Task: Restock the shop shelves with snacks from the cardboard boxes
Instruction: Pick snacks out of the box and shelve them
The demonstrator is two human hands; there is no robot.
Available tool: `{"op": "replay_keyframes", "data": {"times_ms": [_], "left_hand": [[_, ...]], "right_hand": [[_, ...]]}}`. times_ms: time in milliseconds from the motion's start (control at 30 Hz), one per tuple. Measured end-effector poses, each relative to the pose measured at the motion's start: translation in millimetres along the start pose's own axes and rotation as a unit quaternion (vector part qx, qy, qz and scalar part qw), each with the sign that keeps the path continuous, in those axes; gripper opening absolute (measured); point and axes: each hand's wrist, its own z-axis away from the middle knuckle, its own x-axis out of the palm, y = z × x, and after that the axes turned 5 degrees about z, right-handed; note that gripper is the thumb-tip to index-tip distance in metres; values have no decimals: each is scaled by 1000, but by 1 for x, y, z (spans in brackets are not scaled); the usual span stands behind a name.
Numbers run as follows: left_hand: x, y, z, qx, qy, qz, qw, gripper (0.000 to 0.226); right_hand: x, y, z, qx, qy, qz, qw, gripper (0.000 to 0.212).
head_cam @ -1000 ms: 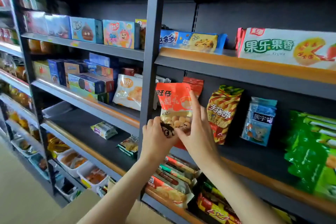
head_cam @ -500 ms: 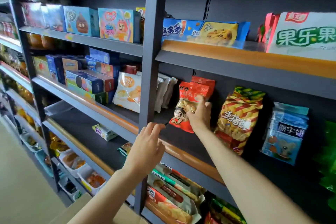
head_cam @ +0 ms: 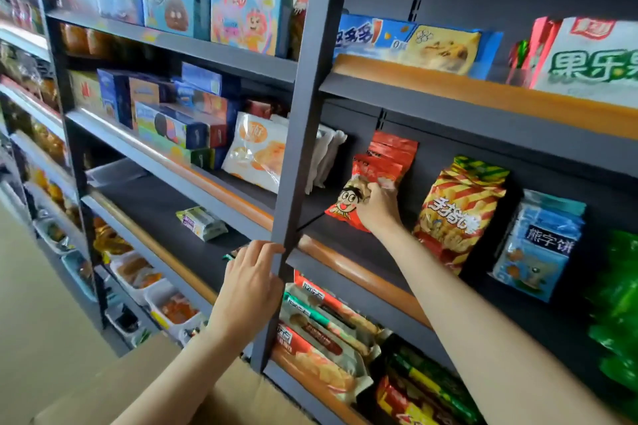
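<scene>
A red snack bag (head_cam: 348, 198) with a cartoon face leans upright at the back of the middle shelf (head_cam: 348, 262), in front of two more red bags (head_cam: 392, 150). My right hand (head_cam: 378, 207) is stretched deep into the shelf and grips this front bag at its right side. My left hand (head_cam: 250, 281) rests on the grey upright post (head_cam: 297, 148) at shelf-edge height, fingers lightly curled against it, holding nothing. A cardboard box (head_cam: 152, 379) shows at the bottom of the view, under my left forearm.
Right of the red bags stand a yellow-red striped bag (head_cam: 455, 214), a blue bag (head_cam: 538, 248) and green bags (head_cam: 614, 304). White pouches (head_cam: 255, 152) and boxed biscuits (head_cam: 179, 121) fill the left bay. Packets (head_cam: 321, 331) crowd the shelf below. A small packet (head_cam: 202, 222) lies on the lower left shelf.
My right hand carried the red bag from in front of the post deep into the shelf and stood it against the other red bags. My left hand let go and came to the post.
</scene>
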Motion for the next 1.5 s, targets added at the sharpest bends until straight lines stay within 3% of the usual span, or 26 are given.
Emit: {"op": "replay_keyframes", "data": {"times_ms": [133, 200, 267, 333, 433, 567, 633, 733, 933, 1100, 1200, 1300, 1433, 1500], "left_hand": [[-11, -14, 28, -56, -4, 10, 998, 37], [-14, -33, 50, -112, 2, 20, 993, 35], [-12, -58, 78, -191, -14, 33, 981, 35], [-7, -88, 111, -283, -58, 49, 956, 37], [-3, -128, 162, -389, -154, 50, 907, 37], [-4, -163, 209, -456, -221, 11, 862, 42], [0, -179, 224, -478, -230, 1, 848, 43], [17, -200, 244, -498, -239, -14, 833, 41], [58, -225, 275, -520, -271, -6, 810, 43], [78, -236, 290, -518, -258, -6, 816, 38], [79, -230, 288, -504, -259, 6, 824, 38], [72, -221, 270, -502, -253, 28, 826, 37], [53, -202, 209, -567, -105, 173, 799, 49], [40, -179, 179, -554, -65, 261, 788, 62]], "right_hand": [[0, -13, 57, -177, 100, -45, 978, 35], [10, -21, 95, -274, 112, -75, 952, 36], [34, -24, 134, -354, 73, -71, 930, 36], [81, -16, 165, -394, -26, -42, 918, 36], [163, 8, 204, -370, -219, 12, 903, 43], [262, 49, 236, -268, -418, 90, 863, 46], [306, 64, 249, -186, -499, 98, 841, 48], [372, 81, 263, -65, -553, 95, 825, 60], [487, 97, 296, 61, -545, 66, 834, 90], [526, 96, 320, 66, -503, 103, 855, 100], [509, 90, 306, 28, -502, 77, 861, 98], [467, 70, 277, -94, -449, 32, 888, 97], [385, 14, 232, -200, -325, -66, 922, 99], [335, -9, 221, -224, -274, -113, 928, 99]]}}
